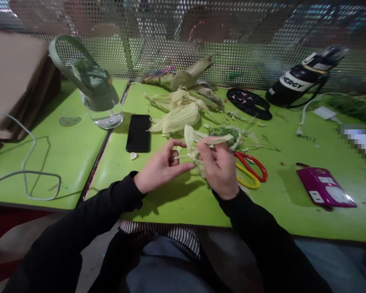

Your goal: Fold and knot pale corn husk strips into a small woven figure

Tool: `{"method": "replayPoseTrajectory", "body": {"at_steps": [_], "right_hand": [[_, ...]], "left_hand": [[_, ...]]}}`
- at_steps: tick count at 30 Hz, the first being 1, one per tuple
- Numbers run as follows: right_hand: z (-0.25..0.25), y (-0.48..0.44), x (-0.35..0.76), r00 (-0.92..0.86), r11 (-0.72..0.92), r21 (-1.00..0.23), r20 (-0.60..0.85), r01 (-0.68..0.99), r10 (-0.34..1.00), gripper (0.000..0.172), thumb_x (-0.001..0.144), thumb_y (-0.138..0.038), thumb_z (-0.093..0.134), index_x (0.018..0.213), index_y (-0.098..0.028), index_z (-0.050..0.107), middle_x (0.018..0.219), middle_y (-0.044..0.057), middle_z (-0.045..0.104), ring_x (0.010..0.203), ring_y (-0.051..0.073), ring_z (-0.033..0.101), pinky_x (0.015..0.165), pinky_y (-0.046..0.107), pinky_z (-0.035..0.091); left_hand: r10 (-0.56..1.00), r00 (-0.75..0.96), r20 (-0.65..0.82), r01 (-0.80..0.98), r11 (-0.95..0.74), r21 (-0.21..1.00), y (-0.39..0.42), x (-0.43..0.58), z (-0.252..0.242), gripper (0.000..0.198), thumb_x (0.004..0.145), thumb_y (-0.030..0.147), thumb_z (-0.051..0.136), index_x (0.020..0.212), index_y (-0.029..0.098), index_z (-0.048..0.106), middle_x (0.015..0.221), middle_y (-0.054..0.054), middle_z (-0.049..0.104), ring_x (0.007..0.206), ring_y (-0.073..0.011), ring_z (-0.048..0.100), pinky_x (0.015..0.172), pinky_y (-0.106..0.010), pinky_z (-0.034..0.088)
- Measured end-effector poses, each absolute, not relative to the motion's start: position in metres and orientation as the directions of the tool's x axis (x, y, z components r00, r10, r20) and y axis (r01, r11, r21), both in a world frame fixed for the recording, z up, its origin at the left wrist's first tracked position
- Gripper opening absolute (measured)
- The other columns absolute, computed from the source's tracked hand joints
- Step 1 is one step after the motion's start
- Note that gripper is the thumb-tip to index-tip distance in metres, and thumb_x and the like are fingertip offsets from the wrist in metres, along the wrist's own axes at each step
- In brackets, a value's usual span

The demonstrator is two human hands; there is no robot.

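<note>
Near the bench's [177,203] front edge, both hands pinch pale corn husk strips [198,148]. The left hand [161,169] closes its grip on one end, the right hand [221,167] on the other. Working them cleanly likely calls for steady, even tension.

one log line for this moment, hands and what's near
left hand pinching corn husk strips | right hand gripping same strips | scissors beside right hand | phone behind left hand

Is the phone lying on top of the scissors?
No. The black phone lies flat on the green table left of the hands, while the scissors lie apart on the right.
</note>
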State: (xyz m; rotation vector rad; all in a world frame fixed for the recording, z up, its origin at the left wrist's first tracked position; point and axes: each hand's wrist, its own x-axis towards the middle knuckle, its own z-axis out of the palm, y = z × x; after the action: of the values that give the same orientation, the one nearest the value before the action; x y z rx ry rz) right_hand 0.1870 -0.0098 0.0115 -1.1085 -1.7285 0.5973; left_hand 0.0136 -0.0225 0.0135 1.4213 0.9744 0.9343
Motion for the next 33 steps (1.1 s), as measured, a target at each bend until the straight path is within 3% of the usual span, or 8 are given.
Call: {"method": "replayPoseTrajectory", "body": {"at_steps": [3,7,10,16,22,28,33], "right_hand": [[0.008,-0.010,0.185,-0.191,0.477,-0.772,0.438,0.421,0.878,0.020,0.099,-0.041,0.050,0.098,-0.022,0.057,0.071,-0.003,0.059,0.052,0.010,0.050,0.051,0.024,0.043],[0.006,-0.010,0.183,-0.273,0.587,-0.688,0.520,0.428,0.809,0.016,0.100,-0.036,0.050,0.098,-0.024,0.060,0.095,0.003,0.070,0.076,0.014,0.066,0.068,0.027,0.053],[0.007,-0.011,0.183,-0.283,0.614,-0.659,0.548,0.434,0.787,0.015,0.100,-0.034,0.050,0.097,-0.025,0.061,0.096,0.003,0.071,0.080,0.015,0.067,0.073,0.029,0.055],[0.005,-0.014,0.182,-0.216,0.494,-0.774,0.445,0.396,0.869,0.018,0.100,-0.039,0.048,0.101,-0.023,0.056,0.084,0.001,0.067,0.066,0.013,0.062,0.061,0.027,0.051],[0.000,-0.013,0.181,-0.152,0.432,-0.816,0.406,0.385,0.901,0.023,0.100,-0.043,0.046,0.099,-0.023,0.057,0.066,-0.004,0.055,0.054,0.012,0.052,0.054,0.026,0.046],[0.006,-0.013,0.181,-0.142,0.403,-0.865,0.378,0.300,0.915,0.020,0.097,-0.042,0.053,0.102,-0.023,0.060,0.081,-0.001,0.064,0.065,0.013,0.061,0.066,0.028,0.054],[0.009,-0.013,0.183,-0.290,0.250,-0.966,0.222,0.063,0.931,0.039,0.093,-0.048,0.060,0.122,-0.023,0.057,0.098,0.003,0.070,0.069,0.013,0.066,0.065,0.026,0.058]], "left_hand": [[0.929,0.368,0.033,0.037,-0.050,0.998,-0.022,0.016,0.010,0.057,0.079,0.039,0.077,0.122,0.016,0.047,0.059,0.011,0.035,0.052,-0.0074,0.038,0.050,-0.022,0.031],[0.926,0.378,0.010,-0.015,-0.005,1.000,-0.023,0.017,0.012,0.052,0.080,0.045,0.075,0.114,0.016,0.049,0.065,0.008,0.045,0.055,-0.0077,0.047,0.051,-0.022,0.037],[0.953,0.295,0.072,-0.019,-0.070,0.997,-0.022,0.015,0.013,0.048,0.078,0.044,0.076,0.106,0.018,0.048,0.064,0.009,0.042,0.054,-0.0062,0.042,0.050,-0.021,0.033],[0.949,0.285,0.137,-0.098,-0.113,0.989,-0.020,0.017,0.003,0.046,0.077,0.045,0.078,0.101,0.018,0.049,0.070,0.008,0.043,0.061,-0.0067,0.041,0.057,-0.021,0.036],[0.927,0.370,0.057,-0.120,-0.013,0.993,-0.022,0.024,0.001,0.052,0.076,0.048,0.077,0.110,0.016,0.052,0.068,0.007,0.043,0.059,-0.0077,0.039,0.055,-0.022,0.035],[0.941,0.337,0.040,0.055,-0.062,0.997,-0.025,0.022,0.004,0.029,0.081,0.035,0.070,0.096,0.016,0.056,0.065,0.007,0.040,0.057,-0.0074,0.034,0.053,-0.022,0.030],[0.931,0.365,0.031,0.038,-0.048,0.998,-0.029,0.020,0.010,0.022,0.078,0.028,0.069,0.088,0.017,0.051,0.059,0.010,0.033,0.053,-0.0060,0.031,0.049,-0.021,0.026]]}}
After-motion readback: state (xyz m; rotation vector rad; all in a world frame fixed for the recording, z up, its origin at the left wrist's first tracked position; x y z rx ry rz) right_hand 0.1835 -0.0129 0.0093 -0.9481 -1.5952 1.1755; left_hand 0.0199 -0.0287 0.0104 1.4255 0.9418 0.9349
